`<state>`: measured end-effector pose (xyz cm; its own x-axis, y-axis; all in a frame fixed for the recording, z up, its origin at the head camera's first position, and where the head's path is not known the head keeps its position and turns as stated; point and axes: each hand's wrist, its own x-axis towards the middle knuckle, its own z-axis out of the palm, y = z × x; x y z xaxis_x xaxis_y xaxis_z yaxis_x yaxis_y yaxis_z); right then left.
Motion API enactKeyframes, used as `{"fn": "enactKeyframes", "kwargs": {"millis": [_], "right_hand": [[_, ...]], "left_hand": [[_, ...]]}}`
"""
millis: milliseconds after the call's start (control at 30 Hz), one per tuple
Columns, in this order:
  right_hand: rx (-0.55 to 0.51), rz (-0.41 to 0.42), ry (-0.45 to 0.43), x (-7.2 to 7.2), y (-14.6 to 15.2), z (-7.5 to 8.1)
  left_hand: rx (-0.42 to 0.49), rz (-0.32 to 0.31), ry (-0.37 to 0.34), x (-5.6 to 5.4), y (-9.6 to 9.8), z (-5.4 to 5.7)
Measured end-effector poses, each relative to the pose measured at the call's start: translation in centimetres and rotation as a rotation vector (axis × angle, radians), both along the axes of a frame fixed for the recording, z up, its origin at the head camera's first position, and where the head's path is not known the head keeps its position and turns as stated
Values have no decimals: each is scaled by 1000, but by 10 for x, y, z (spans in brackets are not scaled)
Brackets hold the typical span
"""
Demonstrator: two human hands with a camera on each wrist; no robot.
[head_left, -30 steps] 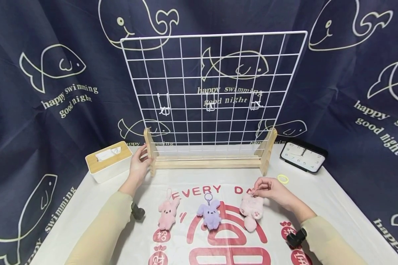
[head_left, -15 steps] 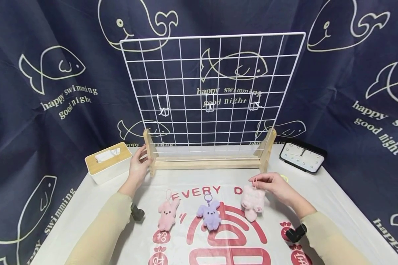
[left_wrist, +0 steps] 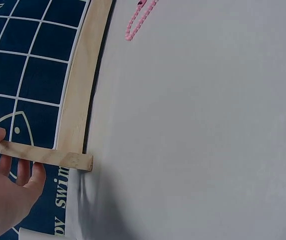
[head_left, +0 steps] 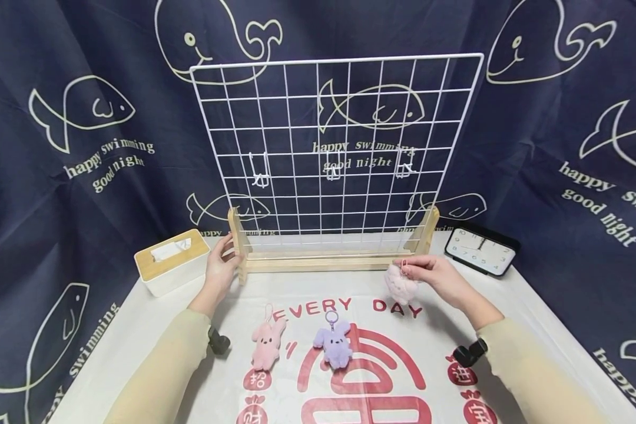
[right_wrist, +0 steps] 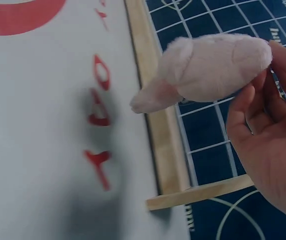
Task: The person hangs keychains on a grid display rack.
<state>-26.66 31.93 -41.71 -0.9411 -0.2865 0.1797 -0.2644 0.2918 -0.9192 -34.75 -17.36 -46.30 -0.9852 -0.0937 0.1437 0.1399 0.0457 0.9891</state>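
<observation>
In the wrist views, the left hand [left_wrist: 7, 200] and right hand [right_wrist: 275, 145] are cropped; a pink chain [left_wrist: 144, 18] is cut off above.

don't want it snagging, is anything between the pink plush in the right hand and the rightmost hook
Nothing visible stands between the pale pink plush, held by the right hand, and the rightmost hook. The purple plush and other pink plush lie on the table, off that line.
</observation>
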Motion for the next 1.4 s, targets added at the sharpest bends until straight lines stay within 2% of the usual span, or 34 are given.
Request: {"fn": "enactKeyframes", "kwargs": {"millis": [167,400,700,1167,1400], "right_hand": [[-102,-33,32,-9,-5,22],[-216,-100,91,-18,-11,50],[-362,-113,170,-25,-18,76],[-494,-139,215,-34,-25,118],[-529,-188,232,-39,-27,133]], "left_hand": [[-22,15,30,-3,-1,-6],[-39,18,30,-1,0,-5],[-34,13,25,-1,0,-4],[-32,25,20,-1,1,-6],[-31,21,25,-1,1,-6]]}}
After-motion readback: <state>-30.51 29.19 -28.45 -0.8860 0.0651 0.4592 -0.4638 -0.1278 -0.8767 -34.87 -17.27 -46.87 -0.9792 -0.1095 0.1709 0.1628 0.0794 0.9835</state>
